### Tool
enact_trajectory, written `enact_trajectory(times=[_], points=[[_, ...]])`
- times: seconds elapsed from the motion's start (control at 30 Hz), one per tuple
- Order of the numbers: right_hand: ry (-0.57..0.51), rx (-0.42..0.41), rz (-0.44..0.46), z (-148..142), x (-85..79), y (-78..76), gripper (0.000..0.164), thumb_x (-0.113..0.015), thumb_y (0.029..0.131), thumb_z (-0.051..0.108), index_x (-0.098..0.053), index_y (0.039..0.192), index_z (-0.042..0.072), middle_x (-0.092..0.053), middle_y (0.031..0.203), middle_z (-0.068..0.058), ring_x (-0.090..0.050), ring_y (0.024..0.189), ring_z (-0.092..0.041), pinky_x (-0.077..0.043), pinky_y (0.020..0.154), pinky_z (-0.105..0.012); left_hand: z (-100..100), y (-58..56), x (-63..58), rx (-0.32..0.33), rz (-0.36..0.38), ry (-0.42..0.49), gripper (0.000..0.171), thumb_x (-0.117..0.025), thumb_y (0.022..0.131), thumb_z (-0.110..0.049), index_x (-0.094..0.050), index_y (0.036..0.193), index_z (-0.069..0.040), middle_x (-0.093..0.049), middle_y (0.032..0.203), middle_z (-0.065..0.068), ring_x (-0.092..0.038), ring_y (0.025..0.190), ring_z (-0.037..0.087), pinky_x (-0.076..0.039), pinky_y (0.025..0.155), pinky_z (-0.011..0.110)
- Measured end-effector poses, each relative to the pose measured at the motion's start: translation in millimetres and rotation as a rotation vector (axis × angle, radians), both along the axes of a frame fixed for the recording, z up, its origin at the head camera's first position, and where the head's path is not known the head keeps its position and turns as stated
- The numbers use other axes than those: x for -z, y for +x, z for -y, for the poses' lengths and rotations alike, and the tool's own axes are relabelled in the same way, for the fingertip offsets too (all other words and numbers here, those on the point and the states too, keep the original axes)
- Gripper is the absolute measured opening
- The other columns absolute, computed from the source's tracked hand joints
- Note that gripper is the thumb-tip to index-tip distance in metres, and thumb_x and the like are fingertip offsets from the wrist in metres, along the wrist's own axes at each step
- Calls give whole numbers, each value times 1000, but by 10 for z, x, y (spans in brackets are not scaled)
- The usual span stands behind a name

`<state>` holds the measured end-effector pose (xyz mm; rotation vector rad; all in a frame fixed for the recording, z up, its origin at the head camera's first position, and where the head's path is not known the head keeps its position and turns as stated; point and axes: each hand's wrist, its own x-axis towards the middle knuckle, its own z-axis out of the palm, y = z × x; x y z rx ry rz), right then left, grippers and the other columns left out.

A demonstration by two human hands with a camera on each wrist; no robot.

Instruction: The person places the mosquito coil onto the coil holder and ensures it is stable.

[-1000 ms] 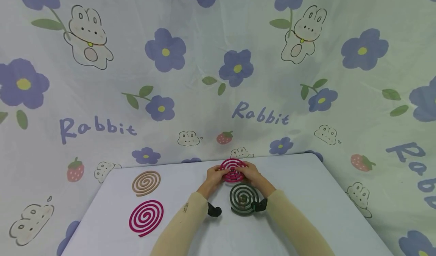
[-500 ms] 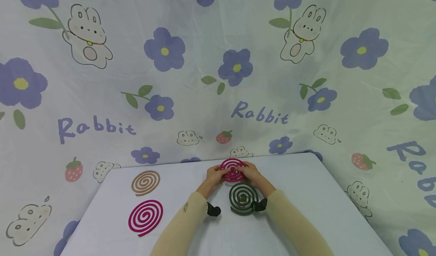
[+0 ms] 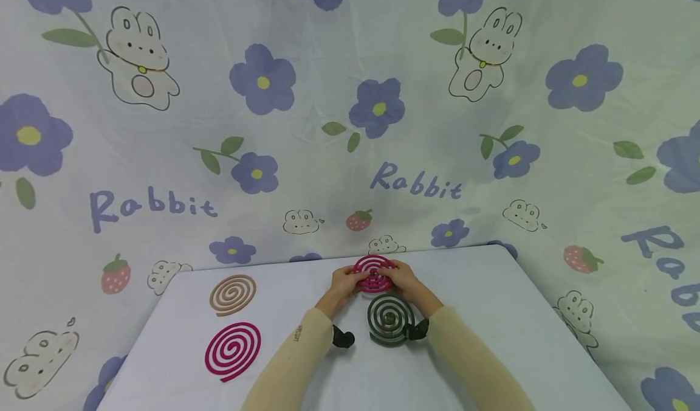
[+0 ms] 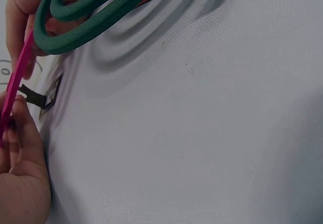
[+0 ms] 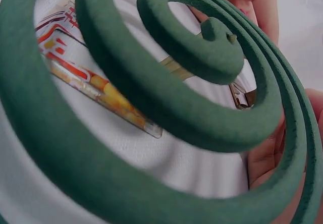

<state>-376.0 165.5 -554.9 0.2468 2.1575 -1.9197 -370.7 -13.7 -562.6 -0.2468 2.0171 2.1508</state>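
At the back of the table, my left hand (image 3: 343,283) and right hand (image 3: 403,277) hold a pink mosquito coil (image 3: 374,257) by opposite sides, thumbs on its face. In the left wrist view the pink coil appears edge-on, tilted up from the table, with a small metal coil stand (image 4: 35,98) right at its lower face. Below my right hand a dark green mosquito coil (image 5: 151,113) stands raised, near the right wrist camera (image 3: 418,329), and casts ring shadows on the cloth. Part of my fingers is hidden behind the pink coil.
On the table's left lie a tan mosquito coil (image 3: 233,290) and another pink coil (image 3: 234,347). Through the green rings shows a slim object with a fruit print (image 5: 108,90). A patterned curtain (image 3: 328,58) hangs right behind the table's back edge.
Both hands and the pink coil stay nearly in place. The head view has shifted slightly, so the background and the coils on the left sit a little farther left.
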Motion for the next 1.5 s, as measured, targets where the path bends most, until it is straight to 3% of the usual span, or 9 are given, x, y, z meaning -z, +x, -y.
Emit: enact_trajectory(times=[0.43,0.63,1.03,1.23,1.5], points=[[35,-27,16,32,14,-38,52,-70,89,25,-54,132,0,-64,110,-14,-61,84,-22,-55,66,-28,15,-4,25,-9,6,7,48,-75,87,-14,-57,126,7,-62,113,17,-62,84,14,-55,73,26],[28,-11,-19,55,33,-54,54,-70,90,27,-53,131,-2,-63,113,-15,-62,89,-22,-56,70,-30,6,-10,31,-30,-7,18,49,-75,87,-16,-57,127,5,-63,112,15,-62,84,14,-55,73,27],[-9,9,-21,45,86,-72,43,-68,91,26,-57,123,-1,-64,89,-8,-56,66,-14,-49,53,-24,-21,-2,18,-28,-28,4,44,-76,86,-17,-61,120,5,-64,103,13,-62,80,12,-55,68,26],[-1,3,0,44,70,-71,42,-68,91,26,-58,122,0,-63,88,-7,-54,65,-14,-48,53,-23,-17,15,-25,-31,-26,5,43,-76,86,-15,-61,120,7,-65,98,11,-60,75,10,-53,64,24],[32,-11,-32,36,66,-53,43,-69,90,24,-57,124,-1,-64,93,-9,-56,67,-15,-48,54,-24,-22,-22,19,-20,-10,-38,43,-75,86,-12,-59,122,6,-65,101,11,-60,75,11,-53,63,24]])
